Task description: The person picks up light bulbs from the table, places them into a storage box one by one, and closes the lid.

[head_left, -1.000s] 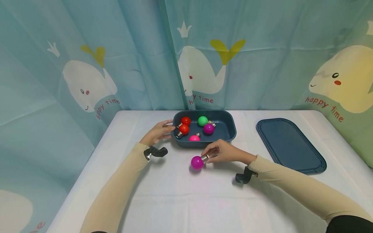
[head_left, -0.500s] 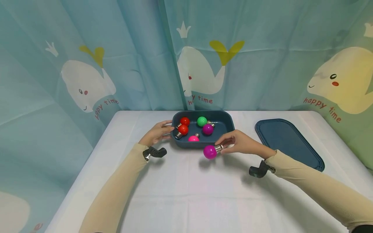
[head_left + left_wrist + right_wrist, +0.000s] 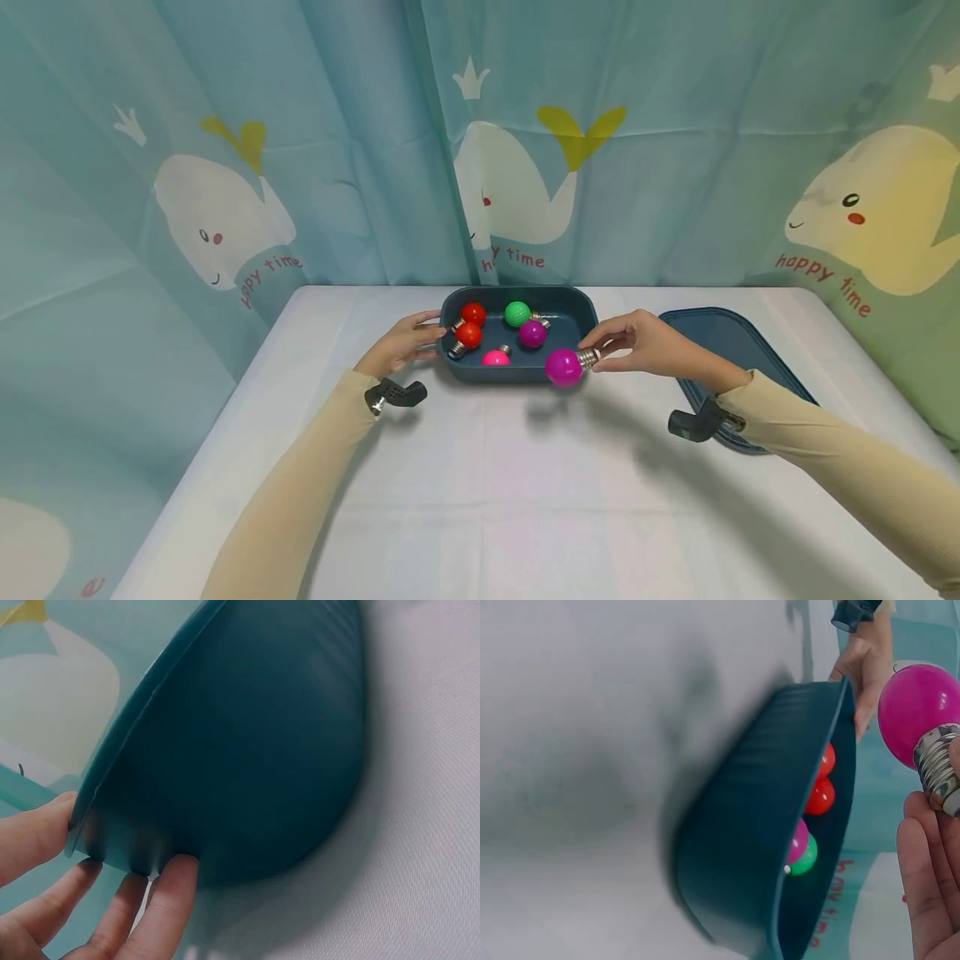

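Note:
Between the thumb and fingers of my right hand (image 3: pixel 648 346), a magenta light bulb (image 3: pixel 564 367) is pinched by its silver screw base (image 3: pixel 937 761). It hangs in the air at the front right of a dark blue bin (image 3: pixel 517 376), globe pointing left. Inside the bin lie red bulbs (image 3: pixel 469 335), a green bulb (image 3: pixel 517 314), a purple bulb (image 3: pixel 532 334) and a pink bulb (image 3: pixel 496 357). My left hand (image 3: pixel 401 344) rests its fairly straight fingers against the bin's left end. In the left wrist view its fingertips (image 3: pixel 180 870) touch the outer wall beneath the rim.
A dark blue flat lid (image 3: pixel 716 333) lies on the table at the right, partly hidden under my right forearm. White cloth (image 3: pixel 480 500) covers the table. A blue curtain with whale prints (image 3: pixel 360 167) hangs behind the table and down its left side.
My right hand has lifted the magenta bulb from near the table and carried it right and away from me, up beside the bin's front right corner. My left hand stays at the bin.

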`<action>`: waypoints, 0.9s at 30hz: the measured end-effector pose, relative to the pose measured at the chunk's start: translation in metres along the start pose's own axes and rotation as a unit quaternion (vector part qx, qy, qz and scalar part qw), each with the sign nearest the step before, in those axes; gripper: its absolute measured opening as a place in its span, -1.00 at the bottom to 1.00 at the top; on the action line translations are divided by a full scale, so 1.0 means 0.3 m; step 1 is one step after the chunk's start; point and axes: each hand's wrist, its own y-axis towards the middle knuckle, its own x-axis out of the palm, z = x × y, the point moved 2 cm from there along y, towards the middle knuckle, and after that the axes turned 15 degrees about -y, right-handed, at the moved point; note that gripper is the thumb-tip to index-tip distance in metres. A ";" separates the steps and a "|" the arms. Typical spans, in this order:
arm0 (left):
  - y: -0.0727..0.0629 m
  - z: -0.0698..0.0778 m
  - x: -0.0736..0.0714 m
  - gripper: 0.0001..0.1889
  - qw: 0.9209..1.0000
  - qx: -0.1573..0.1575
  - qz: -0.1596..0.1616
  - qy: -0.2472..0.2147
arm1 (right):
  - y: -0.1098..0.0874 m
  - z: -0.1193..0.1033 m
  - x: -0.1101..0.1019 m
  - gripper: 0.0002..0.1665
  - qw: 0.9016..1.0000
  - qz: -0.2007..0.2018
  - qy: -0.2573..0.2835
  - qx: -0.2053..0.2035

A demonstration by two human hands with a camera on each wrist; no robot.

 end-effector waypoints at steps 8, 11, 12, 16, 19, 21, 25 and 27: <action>0.000 0.002 -0.005 -0.37 1.000 -0.001 0.002 -0.006 | -0.013 -0.022 -0.055 -0.64 1.000 0.013 -0.014 0.012; -0.002 0.004 -0.007 -0.36 1.000 -0.001 0.001 -0.003 | -0.014 -0.030 -0.077 -0.64 0.999 0.022 -0.029 0.013; -0.004 0.004 -0.006 -0.36 1.000 -0.001 0.001 -0.003 | -0.013 -0.032 -0.084 -0.64 0.999 0.025 -0.036 0.012; -0.007 0.005 -0.004 -0.36 1.000 0.000 0.001 0.000 | -0.009 -0.035 -0.117 -0.63 0.998 0.022 -0.048 0.027; -0.006 0.006 -0.002 -0.36 1.000 -0.001 0.004 -0.001 | -0.002 -0.036 -0.145 -0.62 0.997 0.018 -0.056 0.041; -0.005 0.006 -0.002 -0.36 1.000 -0.002 0.006 -0.003 | 0.006 -0.036 -0.164 -0.62 0.997 0.020 -0.065 0.049; -0.001 0.003 -0.002 -0.37 1.000 -0.003 0.007 -0.004 | 0.025 -0.028 -0.198 -0.62 0.995 0.026 -0.079 0.061; 0.001 0.002 -0.002 -0.36 1.000 -0.004 0.009 -0.003 | 0.038 -0.020 -0.211 -0.62 0.994 0.028 -0.085 0.065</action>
